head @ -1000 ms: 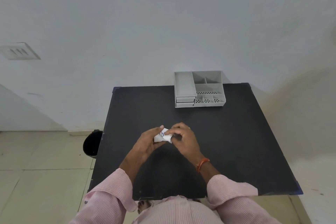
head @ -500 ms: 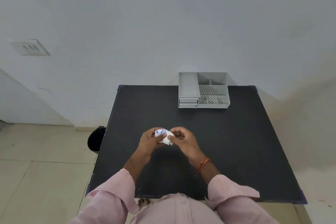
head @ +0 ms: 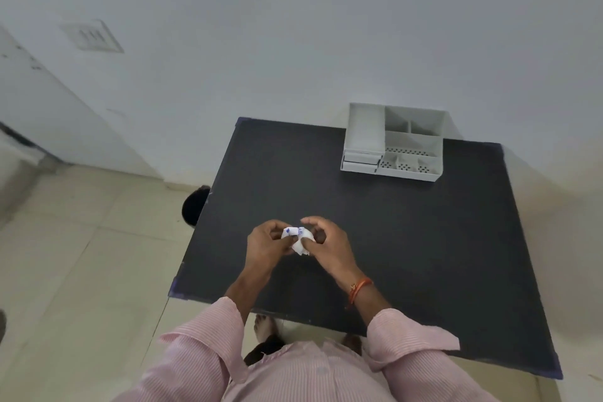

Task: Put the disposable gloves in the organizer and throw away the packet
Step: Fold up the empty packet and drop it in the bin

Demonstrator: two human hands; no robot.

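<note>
A small crumpled white packet [head: 298,239] with blue print is held above the near-left part of the black table [head: 408,232]. My left hand [head: 266,245] grips its left side and my right hand [head: 326,246] pinches its right side. No gloves are visible outside the packet. The grey organizer [head: 393,143] with several compartments and two small drawers stands at the table's far edge against the wall, well beyond my hands.
A black bin [head: 195,205] stands on the tiled floor just left of the table, partly hidden by the table edge. The white wall runs close behind the table. My feet show under the near table edge.
The camera has swung left, so the table and organizer sit further right in view. My hands have kept working the packet, which looks more crumpled now.
</note>
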